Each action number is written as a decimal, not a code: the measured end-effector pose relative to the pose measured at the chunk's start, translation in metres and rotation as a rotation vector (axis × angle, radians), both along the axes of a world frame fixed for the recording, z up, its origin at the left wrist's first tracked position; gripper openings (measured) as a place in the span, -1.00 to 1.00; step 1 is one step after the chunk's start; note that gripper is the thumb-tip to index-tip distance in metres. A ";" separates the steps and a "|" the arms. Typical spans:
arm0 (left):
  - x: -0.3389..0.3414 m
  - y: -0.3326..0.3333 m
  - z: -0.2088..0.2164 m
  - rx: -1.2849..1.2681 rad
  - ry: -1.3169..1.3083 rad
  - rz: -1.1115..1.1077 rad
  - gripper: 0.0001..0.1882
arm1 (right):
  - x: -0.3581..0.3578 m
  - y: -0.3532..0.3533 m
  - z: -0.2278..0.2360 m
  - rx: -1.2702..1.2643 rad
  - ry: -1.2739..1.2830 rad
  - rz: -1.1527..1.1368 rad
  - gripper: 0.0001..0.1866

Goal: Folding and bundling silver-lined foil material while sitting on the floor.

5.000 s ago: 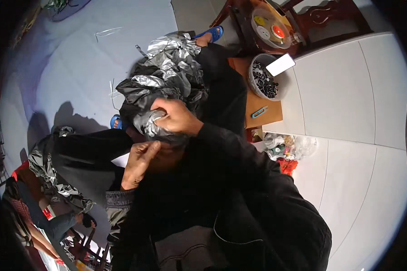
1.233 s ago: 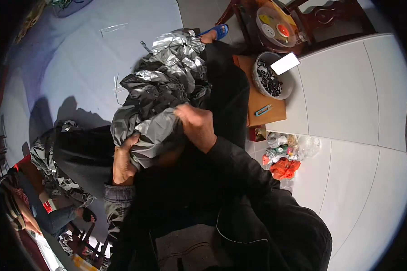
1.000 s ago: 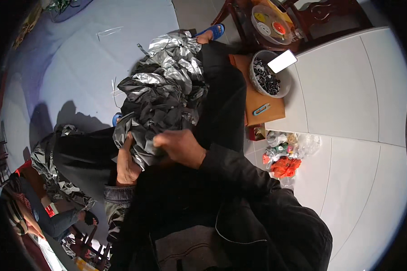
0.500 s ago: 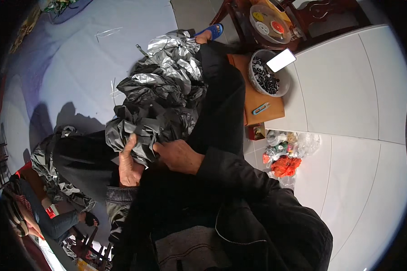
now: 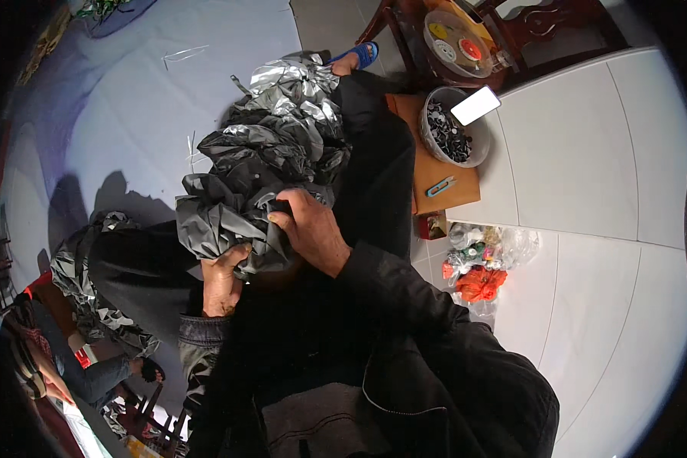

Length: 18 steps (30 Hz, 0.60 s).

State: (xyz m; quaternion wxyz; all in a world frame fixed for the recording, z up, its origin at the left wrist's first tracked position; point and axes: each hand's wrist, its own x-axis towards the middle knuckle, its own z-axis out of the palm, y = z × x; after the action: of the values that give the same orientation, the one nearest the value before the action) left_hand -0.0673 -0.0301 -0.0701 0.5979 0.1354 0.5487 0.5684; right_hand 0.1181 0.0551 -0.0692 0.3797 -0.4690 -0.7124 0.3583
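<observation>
Crumpled dark grey fabric [image 5: 271, 153] with a shiny silver side lies bunched over my lap and runs out towards my foot. My left hand [image 5: 223, 281] is closed on its near edge, thumb on top. To the right, my right hand [image 5: 313, 231] grips a fold of the same fabric between thumb and fingers. The fingertips of both hands are partly hidden in the folds. More of this silver-grey fabric [image 5: 72, 267] hangs beyond my left knee.
On my right, an orange-brown box top [image 5: 454, 179] bears blue thread snips [image 5: 440, 186] and a tub [image 5: 481, 145] of small dark pieces with a white phone [image 5: 475, 105] on its rim. Plastic bags [image 5: 482, 282] lie below. A pale cloth [image 5: 130, 99] covers the floor; another person's leg [image 5: 107, 379] shows lower left.
My right hand has moved up and to the right, taking a fold with it. My left hand has shifted slightly, its thumb now lower and turned right over the fabric.
</observation>
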 end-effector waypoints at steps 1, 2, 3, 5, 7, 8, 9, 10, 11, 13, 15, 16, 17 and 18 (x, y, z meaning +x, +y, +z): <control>0.001 0.000 0.002 0.000 0.000 0.001 -0.54 | -0.001 0.001 0.000 0.022 0.011 -0.010 -0.74; 0.001 0.001 0.006 -0.038 0.029 -0.022 -0.55 | -0.002 0.002 0.001 0.044 0.022 -0.020 -0.73; 0.000 0.000 0.009 -0.076 0.059 -0.044 -0.56 | -0.002 0.003 0.002 0.044 0.022 -0.018 -0.73; -0.001 -0.001 0.008 -0.119 0.090 -0.060 -0.58 | -0.002 0.007 0.004 -0.098 0.099 0.074 -0.78; -0.003 -0.005 0.000 -0.087 0.063 -0.100 -0.59 | 0.000 0.012 -0.001 -0.175 0.141 0.132 -0.81; -0.005 -0.007 -0.001 -0.073 0.052 -0.116 -0.60 | 0.004 0.017 -0.012 -0.142 0.083 0.135 -0.83; -0.005 -0.004 0.006 -0.088 0.061 -0.099 -0.60 | 0.009 0.020 -0.024 -0.117 0.032 0.145 -0.84; -0.006 0.002 0.022 -0.241 0.069 -0.146 -0.59 | 0.004 0.020 -0.027 -0.103 -0.003 0.173 -0.84; -0.005 0.008 0.031 -0.397 0.071 -0.188 -0.59 | 0.012 0.024 -0.029 -0.097 0.024 0.045 -0.83; -0.013 0.011 0.037 -0.383 0.125 -0.266 -0.54 | 0.028 0.036 -0.009 -0.134 0.071 -0.171 -0.83; -0.008 0.004 0.009 0.063 -0.078 0.008 -0.47 | 0.028 0.040 0.001 -0.229 0.286 -0.238 -0.81; -0.001 0.010 0.006 0.080 -0.125 0.028 -0.44 | 0.033 0.041 0.002 -0.207 0.313 -0.291 -0.79; 0.003 0.011 0.008 0.099 -0.166 0.050 -0.41 | 0.035 0.041 0.000 -0.212 0.319 -0.308 -0.78; 0.001 0.011 0.010 0.095 -0.155 0.064 -0.41 | 0.034 0.040 -0.003 -0.214 0.322 -0.329 -0.77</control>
State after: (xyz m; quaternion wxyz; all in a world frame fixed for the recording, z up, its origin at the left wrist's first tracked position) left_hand -0.0661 -0.0191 -0.0601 0.6131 0.1013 0.4773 0.6213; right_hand 0.1524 0.0955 -0.0719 0.4897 -0.5528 -0.5149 0.4353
